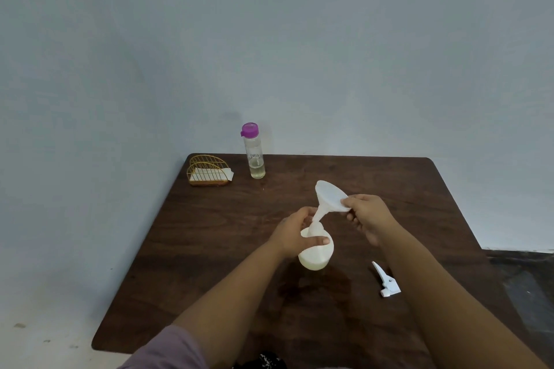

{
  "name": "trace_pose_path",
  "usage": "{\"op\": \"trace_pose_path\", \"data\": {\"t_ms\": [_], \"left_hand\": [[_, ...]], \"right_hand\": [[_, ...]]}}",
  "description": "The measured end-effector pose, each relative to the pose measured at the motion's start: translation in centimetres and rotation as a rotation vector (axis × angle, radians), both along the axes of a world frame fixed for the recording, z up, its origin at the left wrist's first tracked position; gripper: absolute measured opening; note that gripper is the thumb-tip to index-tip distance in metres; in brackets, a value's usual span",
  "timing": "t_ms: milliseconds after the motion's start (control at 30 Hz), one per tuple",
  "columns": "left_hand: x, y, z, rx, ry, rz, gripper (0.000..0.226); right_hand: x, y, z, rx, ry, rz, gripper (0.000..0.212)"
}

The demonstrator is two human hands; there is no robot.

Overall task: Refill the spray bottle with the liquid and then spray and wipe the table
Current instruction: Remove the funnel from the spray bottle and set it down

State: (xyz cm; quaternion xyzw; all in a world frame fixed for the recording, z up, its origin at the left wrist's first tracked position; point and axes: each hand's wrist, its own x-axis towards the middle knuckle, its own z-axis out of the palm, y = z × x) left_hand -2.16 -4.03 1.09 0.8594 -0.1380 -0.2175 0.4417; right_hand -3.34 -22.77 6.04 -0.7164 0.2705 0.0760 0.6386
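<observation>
I see my left hand [295,237] wrapped around the white spray bottle [316,255] standing on the dark wooden counter [209,249]. My right hand [367,217] pinches the rim of a tilted white funnel [328,198], spout at the bottle's neck. The trigger sprayer head [386,280] lies below my right hand. A purple-capped liquid bottle [254,151] stands beyond my left hand.

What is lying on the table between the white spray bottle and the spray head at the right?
Nothing. In the head view, the table is bare between the spray bottle and the spray head.
</observation>
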Motion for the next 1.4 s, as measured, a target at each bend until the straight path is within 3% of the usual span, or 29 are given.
{"op": "trace_pose_path", "data": {"t_ms": [100, 200, 333, 467, 667, 767, 867, 933, 1033, 1133, 1200, 1300, 1400], "left_hand": [[1.0, 0.6, 1.8, -0.080, 0.075, 0.086, 0.067], [2.6, 1.2, 3.5, -0.215, 0.111, 0.232, 0.037], [5.6, 1.5, 5.1, -0.416, 0.238, 0.386, 0.037], [9.2, 1.3, 5.1, -0.249, 0.142, 0.327, 0.026], [15.2, 1.1, 3.7, -0.233, 0.105, 0.394, 0.021], [17.9, 0.5, 1.9, -0.259, 0.086, 0.383, 0.022], [20.2, 0.5, -0.6, -0.272, 0.054, 0.340, 0.029], [21.4, 0.5, -2.2, -0.318, 0.100, 0.297, 0.032], [22.5, 0.1, -3.9, -0.374, 0.234, 0.306, 0.030], [23.6, -0.3, -5.8, -0.232, 0.112, 0.240, 0.056], [24.3, -0.3, -7.2, -0.133, 0.022, 0.174, 0.068], [25.2, 0.0, -8.5, -0.006, -0.044, 0.188, 0.071], [25.8, 0.4, -9.2, 0.249, -0.160, 0.149, 0.070]], "right_hand": [[1.2, -0.2, 0.5, -0.013, -0.031, -0.038, 0.017], [3.1, 0.5, 0.9, -0.050, -0.067, -0.034, 0.020], [6.1, 1.9, 1.3, -0.176, -0.143, 0.092, 0.025], [9.7, 2.9, 1.8, -0.286, -0.154, 0.178, 0.034], [15.3, 2.8, 1.0, -0.288, 0.056, 0.133, 0.050], [18.2, 2.7, -0.9, -0.155, 0.129, 0.090, 0.049], [20.9, 2.5, -2.5, 0.122, 0.127, -0.033, 0.031], [22.3, 2.2, -3.6, 0.254, 0.107, -0.074, 0.022], [23.7, 1.9, -5.3, 0.272, 0.080, -0.019, 0.026], [24.9, 2.0, -7.4, 0.199, 0.056, 0.007, 0.030], [25.5, 2.0, -9.0, -0.027, 0.042, 0.001, 0.022], [26.1, 2.3, -11.2, -0.353, -0.027, 0.034, 0.014], [26.2, 3.1, -12.6, -0.440, -0.071, 0.079, 0.019]]}}
